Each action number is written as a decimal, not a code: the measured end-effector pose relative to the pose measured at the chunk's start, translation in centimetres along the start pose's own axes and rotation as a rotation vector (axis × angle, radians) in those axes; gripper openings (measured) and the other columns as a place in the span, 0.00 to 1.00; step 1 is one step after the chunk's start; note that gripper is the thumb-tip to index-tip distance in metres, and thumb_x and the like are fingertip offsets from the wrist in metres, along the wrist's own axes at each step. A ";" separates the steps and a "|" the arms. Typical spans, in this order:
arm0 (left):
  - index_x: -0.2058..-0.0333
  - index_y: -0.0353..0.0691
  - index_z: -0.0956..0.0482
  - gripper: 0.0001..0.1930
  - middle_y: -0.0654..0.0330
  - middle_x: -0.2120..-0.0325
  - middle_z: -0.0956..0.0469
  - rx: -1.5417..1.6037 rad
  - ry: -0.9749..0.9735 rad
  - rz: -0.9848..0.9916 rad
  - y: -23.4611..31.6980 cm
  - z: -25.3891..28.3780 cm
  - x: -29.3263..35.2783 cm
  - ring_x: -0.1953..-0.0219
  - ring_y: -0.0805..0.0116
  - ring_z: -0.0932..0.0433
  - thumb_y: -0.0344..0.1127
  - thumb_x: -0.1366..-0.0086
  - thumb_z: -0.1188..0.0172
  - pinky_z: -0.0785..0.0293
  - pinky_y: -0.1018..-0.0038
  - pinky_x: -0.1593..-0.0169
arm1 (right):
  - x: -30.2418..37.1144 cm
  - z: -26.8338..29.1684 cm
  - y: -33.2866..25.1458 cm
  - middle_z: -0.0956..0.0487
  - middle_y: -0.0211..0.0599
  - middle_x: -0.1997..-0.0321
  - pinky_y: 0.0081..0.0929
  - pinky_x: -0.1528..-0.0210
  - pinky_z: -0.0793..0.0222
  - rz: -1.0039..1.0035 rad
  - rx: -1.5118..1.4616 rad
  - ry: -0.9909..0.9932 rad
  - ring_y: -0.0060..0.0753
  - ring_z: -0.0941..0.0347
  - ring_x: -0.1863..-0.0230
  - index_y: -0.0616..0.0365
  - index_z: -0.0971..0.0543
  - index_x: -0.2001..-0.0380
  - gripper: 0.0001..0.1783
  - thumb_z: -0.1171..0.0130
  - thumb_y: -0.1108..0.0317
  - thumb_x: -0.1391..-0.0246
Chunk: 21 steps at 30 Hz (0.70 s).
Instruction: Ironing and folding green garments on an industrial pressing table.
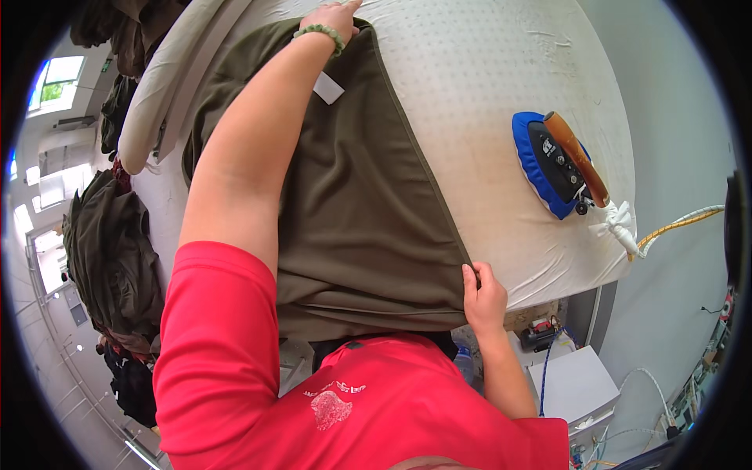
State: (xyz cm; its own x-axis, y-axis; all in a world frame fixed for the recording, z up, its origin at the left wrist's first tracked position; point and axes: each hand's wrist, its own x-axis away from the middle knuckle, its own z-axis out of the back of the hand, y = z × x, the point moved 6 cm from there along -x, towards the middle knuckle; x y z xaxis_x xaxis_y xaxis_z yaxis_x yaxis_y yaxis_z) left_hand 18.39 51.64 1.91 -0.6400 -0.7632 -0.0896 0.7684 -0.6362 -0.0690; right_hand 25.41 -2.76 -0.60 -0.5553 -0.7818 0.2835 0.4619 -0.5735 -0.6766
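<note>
Stretching olive garment (352,204) flat, both hands (left (333,17), right (484,296)) gripping.

**What the view keeps back**

The left hand (333,16) is cut by the top edge; its fingertips run out of the picture, so their hold on the olive garment (345,196) cannot be read. Under the right hand (482,294), the fingers (470,276) curl over the garment's corner and hide the cloth beneath them. The near hem, just inward of those fingers, vanishes behind the red shirt (313,392). The small white tag (328,88) is too small to read.
</note>
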 end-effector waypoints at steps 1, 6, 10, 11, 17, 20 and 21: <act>0.41 0.55 0.24 0.20 0.59 0.43 0.23 -0.023 -0.135 0.023 0.8 -0.3 -0.3 0.40 0.53 0.26 0.40 0.31 0.41 0.25 0.58 0.41 | 0.3 0.2 0.3 0.19 0.44 0.73 0.36 0.70 0.28 -0.024 0.009 -0.004 0.43 0.22 0.74 0.60 0.22 0.61 0.13 0.38 0.59 0.35; 0.51 0.38 0.21 0.16 0.51 0.48 0.22 0.174 -0.082 0.232 1.5 6.3 0.5 0.44 0.49 0.24 0.36 0.37 0.37 0.25 0.60 0.44 | -0.3 4.1 -1.2 0.23 0.38 0.77 0.27 0.73 0.33 -0.047 -0.246 0.076 0.29 0.30 0.77 0.61 0.21 0.61 0.10 0.39 0.64 0.33; 0.47 0.39 0.22 0.20 0.50 0.48 0.21 0.138 0.055 0.151 1.9 6.9 -1.0 0.42 0.47 0.26 0.37 0.37 0.36 0.28 0.60 0.40 | -1.6 5.1 0.8 0.28 0.32 0.79 0.20 0.71 0.36 -0.123 -0.301 0.107 0.18 0.35 0.76 0.63 0.22 0.60 0.09 0.38 0.68 0.35; 0.47 0.39 0.22 0.20 0.50 0.48 0.21 0.134 0.061 0.161 1.4 6.4 -1.0 0.42 0.47 0.26 0.37 0.37 0.36 0.28 0.60 0.40 | -2.3 4.2 1.8 0.27 0.32 0.79 0.21 0.71 0.35 -0.151 -0.317 0.067 0.20 0.33 0.76 0.63 0.22 0.60 0.08 0.37 0.68 0.35; 0.40 0.48 0.26 0.24 0.52 0.46 0.23 0.418 0.498 -0.286 4.7 1.5 5.8 0.41 0.49 0.26 0.38 0.36 0.37 0.29 0.57 0.39 | -4.9 5.8 -0.5 0.18 0.39 0.67 0.29 0.61 0.26 0.044 0.079 -0.003 0.33 0.22 0.67 0.63 0.20 0.56 0.11 0.35 0.71 0.39; 0.46 0.46 0.21 0.19 0.56 0.45 0.23 0.375 0.423 -0.186 6.6 3.5 14.6 0.41 0.52 0.26 0.38 0.36 0.36 0.27 0.58 0.41 | -8.5 12.7 -5.2 0.18 0.44 0.54 0.37 0.50 0.26 0.523 0.297 0.401 0.43 0.21 0.54 0.60 0.21 0.50 0.16 0.34 0.72 0.41; 0.45 0.44 0.22 0.21 0.54 0.44 0.24 0.328 0.412 -0.121 6.6 4.7 17.5 0.40 0.51 0.27 0.38 0.37 0.35 0.29 0.58 0.39 | -10.0 14.8 -6.7 0.18 0.44 0.53 0.38 0.49 0.26 0.549 0.366 0.485 0.45 0.21 0.52 0.59 0.21 0.49 0.17 0.34 0.69 0.41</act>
State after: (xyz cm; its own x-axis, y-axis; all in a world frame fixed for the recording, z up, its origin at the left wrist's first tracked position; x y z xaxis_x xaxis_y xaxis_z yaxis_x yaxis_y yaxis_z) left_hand 12.25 33.61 4.58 -0.6187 -0.6162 -0.4873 0.6052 -0.7694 0.2044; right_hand 38.11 5.32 11.19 -0.3827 -0.8297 -0.4064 0.9052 -0.2487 -0.3446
